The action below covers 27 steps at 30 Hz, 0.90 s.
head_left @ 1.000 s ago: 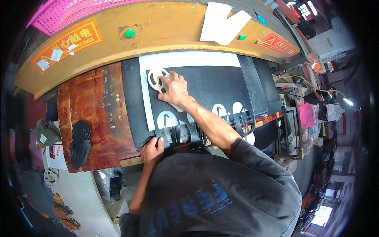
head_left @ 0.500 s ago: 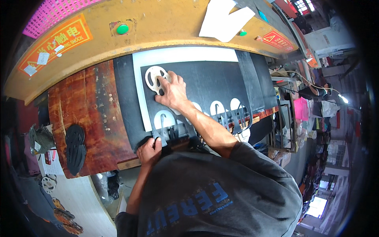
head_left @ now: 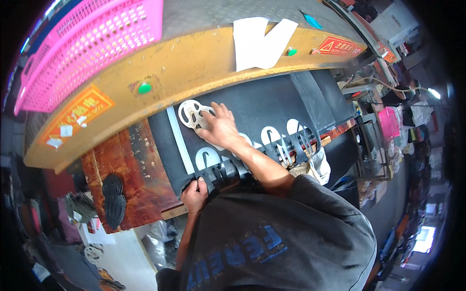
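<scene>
A black sheet (head_left: 272, 104) with several oval holes cut out of it lies on a white pad under the yellow press. My right hand (head_left: 219, 127) rests flat on the sheet, its fingers on a pale oval cutting die (head_left: 191, 114) at the sheet's far left. My left hand (head_left: 195, 192) grips the sheet's near edge by the workbench front. White shows through the cut holes (head_left: 269, 136) near my right forearm.
The yellow press beam (head_left: 160, 72) with a green button (head_left: 144, 88) spans the back; a pink basket (head_left: 87, 43) sits on top at the left. Black cut pieces (head_left: 113, 199) lie on the brown bench. White paper (head_left: 262, 41) lies on the beam. Cluttered shelves stand at right.
The view has shifted, so bench and press sit lower in the picture. My right hand stays on the die and my left hand keeps hold of the sheet's edge.
</scene>
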Available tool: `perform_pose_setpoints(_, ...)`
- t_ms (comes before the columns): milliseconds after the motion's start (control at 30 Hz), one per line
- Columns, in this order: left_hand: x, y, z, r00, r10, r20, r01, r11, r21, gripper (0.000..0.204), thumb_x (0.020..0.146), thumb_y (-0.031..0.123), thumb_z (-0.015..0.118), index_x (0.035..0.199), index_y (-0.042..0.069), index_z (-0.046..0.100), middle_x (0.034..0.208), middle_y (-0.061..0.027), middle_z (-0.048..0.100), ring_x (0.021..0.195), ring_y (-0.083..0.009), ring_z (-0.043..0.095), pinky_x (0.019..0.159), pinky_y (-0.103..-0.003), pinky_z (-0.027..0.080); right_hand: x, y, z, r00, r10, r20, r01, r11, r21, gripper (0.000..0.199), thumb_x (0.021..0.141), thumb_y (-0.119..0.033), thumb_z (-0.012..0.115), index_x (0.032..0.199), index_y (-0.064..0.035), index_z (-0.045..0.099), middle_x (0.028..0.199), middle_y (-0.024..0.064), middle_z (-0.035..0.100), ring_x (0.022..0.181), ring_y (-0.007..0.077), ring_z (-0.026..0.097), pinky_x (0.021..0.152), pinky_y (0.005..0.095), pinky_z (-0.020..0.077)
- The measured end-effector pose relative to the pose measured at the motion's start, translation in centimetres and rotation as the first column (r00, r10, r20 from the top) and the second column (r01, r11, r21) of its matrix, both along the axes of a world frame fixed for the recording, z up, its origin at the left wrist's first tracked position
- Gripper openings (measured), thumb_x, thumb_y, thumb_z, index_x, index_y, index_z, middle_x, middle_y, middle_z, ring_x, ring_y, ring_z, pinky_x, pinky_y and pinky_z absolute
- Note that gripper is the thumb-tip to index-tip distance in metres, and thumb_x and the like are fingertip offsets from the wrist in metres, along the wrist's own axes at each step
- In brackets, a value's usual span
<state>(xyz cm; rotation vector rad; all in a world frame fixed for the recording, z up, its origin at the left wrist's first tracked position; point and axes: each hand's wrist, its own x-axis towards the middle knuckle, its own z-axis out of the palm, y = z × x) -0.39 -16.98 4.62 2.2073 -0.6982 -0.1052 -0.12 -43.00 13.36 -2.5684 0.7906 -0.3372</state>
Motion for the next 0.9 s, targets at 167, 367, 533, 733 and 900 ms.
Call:
perform_pose_setpoints(167,6.0,-4.5,-0.2,0.999,0.009,0.036,-0.009,1.0,-0.002,0.039,0.1,0.031,0.072,0.07,0.006,0.065,0.066,-0.0175,0.066,0.061,-0.0429,0.065,0.058,-0.053,0.049,-6.6,-8.5,0.6,0.949,-0.257,0.184,0.189,0.927,0.323,0.049,0.093,-0.037,0.081,0.13,-0.0046,0.078,0.138,0.0265,0.07,0.132,0.0382,0.067,0.113,0.0426,0.0523)
perform_pose_setpoints(367,12.1,-9.5,-0.9,0.939,-0.056,0.34,0.024,0.995,0.096,0.033,0.103,0.035,0.066,0.083,0.009,0.068,0.076,-0.019,0.071,0.072,-0.0442,0.07,0.065,-0.056,0.054,-10.4,-16.6,0.5,0.794,-0.514,0.324,0.323,0.81,0.49,0.058,0.1,-0.028,0.071,0.149,0.002,0.062,0.118,0.0187,0.079,0.112,0.0246,0.075,0.103,0.0373,0.0564)
perform_pose_setpoints(533,17.1,-13.2,-1.4,0.947,-0.044,0.319,0.038,0.999,0.026,0.037,0.103,0.037,0.065,0.079,0.009,0.066,0.073,-0.0185,0.07,0.071,-0.0445,0.069,0.064,-0.058,0.052,-9.0,-26.5,3.1,0.217,-0.581,0.785,0.576,0.725,0.377,0.041,0.106,-0.021,0.062,0.143,-0.0012,0.06,0.087,0.0054,0.067,0.077,0.0165,0.06,0.073,0.0365,0.0554)
perform_pose_setpoints(733,20.1,-16.3,-0.3,0.952,0.024,0.306,-0.116,0.952,0.285,0.033,0.093,0.042,0.068,0.078,0.013,0.067,0.078,-0.0183,0.074,0.071,-0.0446,0.072,0.065,-0.057,0.056,-8.8,-26.1,0.2,0.626,-0.509,0.591,0.22,0.842,0.492,0.04,0.108,-0.016,0.058,0.141,0.0036,0.066,0.13,0.0217,0.074,0.118,0.0336,0.071,0.102,0.044,0.0554)
perform_pose_setpoints(900,19.8,-16.7,0.8,0.982,0.016,0.188,-0.056,0.976,0.213,0.043,0.098,0.047,0.064,0.075,0.011,0.065,0.076,-0.0188,0.071,0.076,-0.0456,0.071,0.069,-0.058,0.055,-8.3,-22.4,-6.2,0.961,0.091,0.263,0.001,0.944,-0.33,0.022,0.094,-0.024,0.071,0.082,-0.0053,0.071,0.088,0.0163,0.067,0.097,0.0407,0.064,0.103,0.0557,0.0446)
